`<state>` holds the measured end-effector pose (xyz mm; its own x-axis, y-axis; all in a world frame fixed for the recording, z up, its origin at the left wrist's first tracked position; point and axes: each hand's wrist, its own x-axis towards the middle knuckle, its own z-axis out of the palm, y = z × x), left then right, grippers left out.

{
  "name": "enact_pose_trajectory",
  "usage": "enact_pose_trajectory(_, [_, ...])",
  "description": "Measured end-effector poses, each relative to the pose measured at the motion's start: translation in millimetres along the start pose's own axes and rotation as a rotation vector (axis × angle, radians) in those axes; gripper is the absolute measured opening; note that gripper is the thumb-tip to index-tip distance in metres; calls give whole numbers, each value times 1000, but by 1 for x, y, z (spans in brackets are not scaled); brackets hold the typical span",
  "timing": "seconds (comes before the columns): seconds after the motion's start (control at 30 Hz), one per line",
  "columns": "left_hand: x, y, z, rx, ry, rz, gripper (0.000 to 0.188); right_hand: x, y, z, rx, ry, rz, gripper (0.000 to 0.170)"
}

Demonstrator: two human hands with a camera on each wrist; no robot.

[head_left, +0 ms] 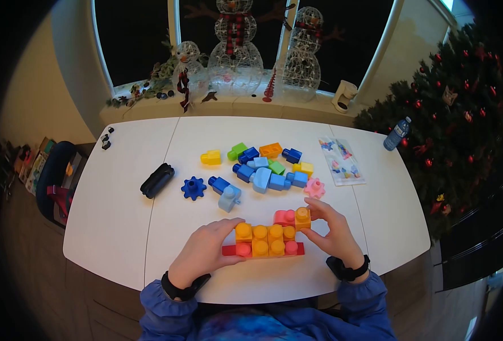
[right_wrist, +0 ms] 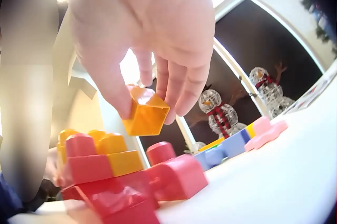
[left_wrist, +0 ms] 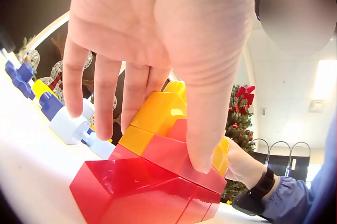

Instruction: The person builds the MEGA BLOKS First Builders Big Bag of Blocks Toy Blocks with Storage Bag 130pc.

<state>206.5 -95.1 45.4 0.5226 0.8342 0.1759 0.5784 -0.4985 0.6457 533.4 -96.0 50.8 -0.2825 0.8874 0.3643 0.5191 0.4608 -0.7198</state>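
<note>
My left hand (head_left: 203,250) grips the left end of a stack of toy building blocks (head_left: 267,244), thumb on the near side and fingers behind. Yellow-orange blocks (left_wrist: 155,113) and pink-red ones sit on a long red base (left_wrist: 142,192). With thumb and fingertips my right hand (head_left: 335,232) pinches a small yellow-orange block (right_wrist: 147,118), its hollow underside showing in the right wrist view. That block is held up over the stack's right far side. Just behind the stack on the table lies a pink-red block (right_wrist: 179,179) with a rounded side.
Loose blue blocks (head_left: 261,181), plus green, yellow and orange ones, lie beyond the stack. A blue gear-shaped piece (head_left: 193,188) and a pink one (head_left: 314,188) flank them. Farther out are a black case (head_left: 157,181), a picture sheet (head_left: 342,162) and a water bottle (head_left: 397,134).
</note>
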Motion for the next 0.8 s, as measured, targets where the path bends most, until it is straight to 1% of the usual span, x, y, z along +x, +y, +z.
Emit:
enact_pose_trajectory(0.1, [-1, -1, 0, -2, 6, 11, 74, -4, 1, 9, 58, -33, -101, 60])
enact_pose_trajectory(0.2, [-1, 0, -1, -10, 2, 2, 74, -11, 12, 24, 231, 56, -88, 57])
enact_pose_trajectory(0.3, [0, 2, -2, -16, -1, -8, 75, -11, 0, 25, 330, 12, -16, 55])
enact_pose_trajectory(0.4, [0, 1, -1, -22, -5, -13, 75, -6, 1, 22, 220, -89, -101, 50])
enact_pose_trajectory(0.5, [-1, -1, -1, -33, -12, -5, 76, -4, -1, 19, 99, -150, -116, 43])
enact_pose_trajectory(0.6, [-1, -1, 0, -19, -3, 2, 76, -2, -5, 14, 123, -167, -110, 38])
enact_pose_trajectory(0.7, [-1, -1, 0, -12, 5, 6, 76, -2, 0, 15, 112, -162, -132, 38])
enact_pose_trajectory(0.8, [-2, -2, 0, -14, 8, 13, 75, -6, 7, 15, 130, -182, -126, 43])
